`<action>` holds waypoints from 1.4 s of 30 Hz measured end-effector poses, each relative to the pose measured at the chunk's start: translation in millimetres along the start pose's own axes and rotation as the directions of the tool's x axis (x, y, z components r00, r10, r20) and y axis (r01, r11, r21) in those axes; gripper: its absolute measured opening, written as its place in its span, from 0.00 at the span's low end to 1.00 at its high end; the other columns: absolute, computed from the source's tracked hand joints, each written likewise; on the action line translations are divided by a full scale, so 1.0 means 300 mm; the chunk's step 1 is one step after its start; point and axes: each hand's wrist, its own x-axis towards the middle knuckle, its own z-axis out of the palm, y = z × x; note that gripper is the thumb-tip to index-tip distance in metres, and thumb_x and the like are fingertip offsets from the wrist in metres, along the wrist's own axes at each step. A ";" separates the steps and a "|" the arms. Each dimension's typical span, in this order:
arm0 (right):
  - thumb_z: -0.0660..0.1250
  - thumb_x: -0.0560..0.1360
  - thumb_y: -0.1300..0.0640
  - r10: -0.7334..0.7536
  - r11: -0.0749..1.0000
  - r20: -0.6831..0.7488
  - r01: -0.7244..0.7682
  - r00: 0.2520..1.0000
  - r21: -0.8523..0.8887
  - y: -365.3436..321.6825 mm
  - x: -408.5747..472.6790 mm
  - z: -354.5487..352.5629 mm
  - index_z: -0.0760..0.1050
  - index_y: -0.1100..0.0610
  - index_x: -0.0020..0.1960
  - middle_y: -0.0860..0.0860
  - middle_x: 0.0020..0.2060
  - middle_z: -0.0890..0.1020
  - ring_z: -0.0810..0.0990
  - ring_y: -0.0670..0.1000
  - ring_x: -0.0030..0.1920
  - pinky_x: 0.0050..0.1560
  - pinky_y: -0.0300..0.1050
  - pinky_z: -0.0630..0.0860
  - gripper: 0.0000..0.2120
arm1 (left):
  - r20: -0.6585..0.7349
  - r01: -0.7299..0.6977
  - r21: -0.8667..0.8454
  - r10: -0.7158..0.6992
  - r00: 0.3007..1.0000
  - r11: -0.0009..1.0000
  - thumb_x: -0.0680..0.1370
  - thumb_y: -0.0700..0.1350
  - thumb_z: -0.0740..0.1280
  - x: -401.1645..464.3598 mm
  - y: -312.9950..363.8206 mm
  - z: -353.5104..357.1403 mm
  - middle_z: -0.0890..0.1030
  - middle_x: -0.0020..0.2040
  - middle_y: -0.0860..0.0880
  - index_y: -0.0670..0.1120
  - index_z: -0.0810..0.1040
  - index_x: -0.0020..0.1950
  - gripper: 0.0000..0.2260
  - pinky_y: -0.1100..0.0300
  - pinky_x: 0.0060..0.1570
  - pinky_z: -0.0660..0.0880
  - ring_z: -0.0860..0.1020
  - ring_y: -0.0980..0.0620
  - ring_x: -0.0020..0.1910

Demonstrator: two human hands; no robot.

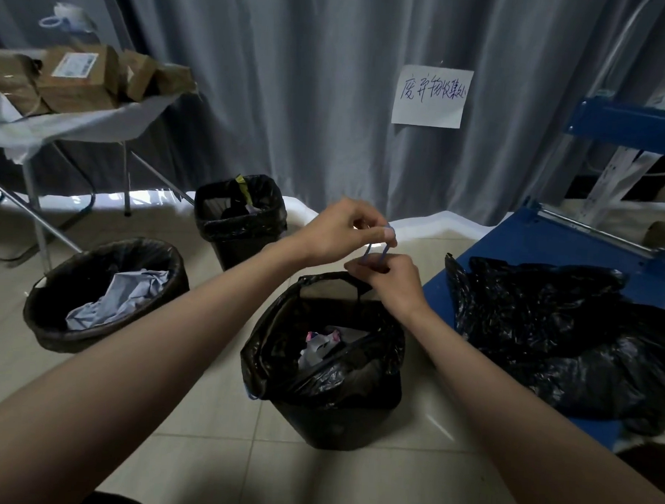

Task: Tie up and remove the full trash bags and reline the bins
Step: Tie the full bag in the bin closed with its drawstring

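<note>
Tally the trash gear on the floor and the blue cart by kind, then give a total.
Lined bins: 3, round bin, square bin, near bin
Blue drawstring, pinched by left hand and right hand: 1
Loose black bag pile on cart: 1
Total: 5

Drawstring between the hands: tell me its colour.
Blue. The drawstring shows best in the head view, pinched by the left hand and right hand.
</note>
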 end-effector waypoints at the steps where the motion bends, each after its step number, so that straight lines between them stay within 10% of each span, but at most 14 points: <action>1: 0.74 0.73 0.56 -0.003 1.000 -0.018 0.003 1.000 -0.005 0.004 0.000 0.001 0.86 0.54 0.46 0.48 0.41 0.86 0.83 0.44 0.46 0.49 0.37 0.74 0.03 | -0.026 0.001 0.007 -0.001 1.000 1.000 0.76 0.47 0.72 -0.006 -0.007 -0.001 0.83 0.46 0.47 0.46 0.85 0.49 0.06 0.61 0.47 0.74 0.79 0.47 0.45; 6: 0.75 0.72 0.57 0.025 1.000 -0.114 -0.025 0.993 0.003 0.011 0.006 -0.017 0.86 0.58 0.42 0.46 0.38 0.85 0.81 0.41 0.42 0.45 0.33 0.74 0.05 | 0.000 0.163 0.232 -0.167 0.986 0.959 0.70 0.52 0.78 -0.070 -0.124 -0.007 0.80 0.45 0.50 0.48 0.78 0.55 0.19 0.58 0.45 0.77 0.79 0.52 0.42; 11: 0.74 0.73 0.60 0.049 0.998 -0.120 -0.042 0.992 0.054 0.009 0.003 -0.022 0.85 0.61 0.42 0.52 0.35 0.85 0.78 0.40 0.29 0.33 0.30 0.74 0.04 | -0.001 0.202 0.584 -0.249 0.969 0.786 0.75 0.50 0.72 -0.119 -0.194 0.048 0.82 0.42 0.47 0.49 0.83 0.48 0.06 0.57 0.39 0.69 0.80 0.45 0.45; 21: 0.74 0.73 0.59 0.159 0.976 -0.318 -0.101 0.935 0.191 0.025 0.012 -0.032 0.84 0.64 0.45 0.58 0.32 0.84 0.84 0.50 0.32 0.35 0.40 0.80 0.08 | -0.021 0.342 0.587 -0.409 0.912 0.734 0.72 0.49 0.75 -0.188 -0.275 0.091 0.82 0.50 0.46 0.49 0.84 0.49 0.09 0.54 0.46 0.75 0.79 0.43 0.52; 27: 0.75 0.72 0.57 0.256 0.962 -0.098 -0.244 0.962 0.122 0.041 0.000 -0.040 0.67 0.58 0.72 0.55 0.58 0.78 0.83 0.56 0.52 0.47 0.48 0.84 0.32 | 0.024 0.340 0.543 -0.419 0.908 0.768 0.69 0.53 0.77 -0.214 -0.251 -0.010 0.80 0.49 0.53 0.53 0.79 0.59 0.20 0.53 0.52 0.76 0.79 0.49 0.50; 32: 0.72 0.73 0.56 0.211 0.953 -0.085 -0.224 0.974 -0.206 0.012 -0.044 -0.023 0.66 0.57 0.73 0.55 0.65 0.68 0.81 0.56 0.50 0.38 0.41 0.81 0.31 | -0.030 0.319 0.445 -0.343 0.939 0.837 0.66 0.53 0.79 -0.215 -0.191 -0.079 0.78 0.42 0.52 0.51 0.72 0.49 0.21 0.56 0.41 0.72 0.77 0.50 0.43; 38: 0.73 0.71 0.55 0.010 0.891 0.133 0.052 0.991 -0.451 -0.066 -0.089 -0.011 0.84 0.52 0.51 0.47 0.49 0.81 0.78 0.45 0.47 0.56 0.46 0.76 0.09 | 0.210 0.276 0.393 -0.378 0.902 0.877 0.70 0.47 0.78 -0.257 -0.120 -0.080 0.79 0.34 0.54 0.47 0.80 0.41 0.08 0.63 0.37 0.71 0.77 0.54 0.35; 42: 0.76 0.69 0.46 0.172 0.862 0.641 0.201 0.748 -0.466 -0.132 -0.173 0.044 0.86 0.48 0.45 0.43 0.38 0.86 0.78 0.36 0.38 0.41 0.32 0.72 0.08 | 0.253 0.268 0.409 -0.390 0.885 0.872 0.71 0.45 0.77 -0.299 -0.150 -0.069 0.82 0.36 0.54 0.47 0.82 0.43 0.05 0.65 0.39 0.72 0.80 0.52 0.36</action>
